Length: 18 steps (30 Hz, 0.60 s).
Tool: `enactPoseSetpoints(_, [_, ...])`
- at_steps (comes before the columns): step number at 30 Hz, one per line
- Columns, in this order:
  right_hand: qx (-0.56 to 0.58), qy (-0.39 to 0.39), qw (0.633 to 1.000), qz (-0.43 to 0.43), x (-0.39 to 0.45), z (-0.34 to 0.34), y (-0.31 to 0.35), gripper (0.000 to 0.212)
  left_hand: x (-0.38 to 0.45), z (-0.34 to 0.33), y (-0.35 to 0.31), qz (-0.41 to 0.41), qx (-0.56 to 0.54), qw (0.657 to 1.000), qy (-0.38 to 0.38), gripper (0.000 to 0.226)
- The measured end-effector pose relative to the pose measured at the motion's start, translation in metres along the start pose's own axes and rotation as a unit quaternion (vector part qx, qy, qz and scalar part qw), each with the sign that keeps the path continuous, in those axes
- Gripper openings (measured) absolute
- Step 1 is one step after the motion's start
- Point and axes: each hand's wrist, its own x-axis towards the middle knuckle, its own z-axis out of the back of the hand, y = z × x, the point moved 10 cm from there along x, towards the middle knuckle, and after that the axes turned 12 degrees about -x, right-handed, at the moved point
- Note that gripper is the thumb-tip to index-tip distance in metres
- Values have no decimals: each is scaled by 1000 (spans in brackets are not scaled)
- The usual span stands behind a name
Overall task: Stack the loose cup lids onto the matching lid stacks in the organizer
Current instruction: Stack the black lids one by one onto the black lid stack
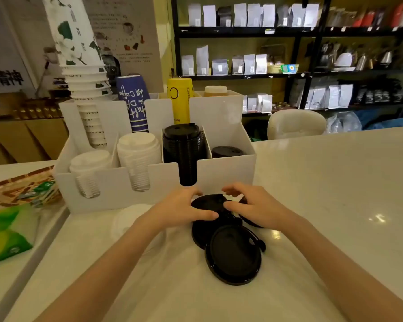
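Several loose black lids lie on the white counter in front of the organizer (226,175). The nearest black lid (234,254) overlaps another one behind it. My left hand (182,208) and my right hand (249,205) both grip a black lid (207,203) from either side, just above the pile. A loose white lid (130,219) rests to the left of my left forearm. The organizer holds two white lid stacks (89,168) (139,154), a tall black lid stack (184,147) and a low black lid stack (227,152).
Paper cup stacks (84,73) stand in the organizer's back row, with a blue cup (132,105) and a yellow can (179,98). A woven basket (21,184) and a green packet (5,233) sit at the left. Shelves of bags fill the background.
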Motion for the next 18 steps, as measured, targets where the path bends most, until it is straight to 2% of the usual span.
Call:
enactPoseSetpoints(5, [-49, 21, 999, 6, 2, -9, 3, 47, 3, -3, 3, 2, 5, 1000, -20, 57])
enactPoseSetpoints(12, [17, -24, 999, 14, -1, 15, 14, 44, 0, 23, -13, -10, -28, 998, -54, 72])
enactPoseSetpoints(18, [84, -76, 993, 42, 10, 64, 46, 37, -11, 79, -42, -46, -76, 991, -105, 65])
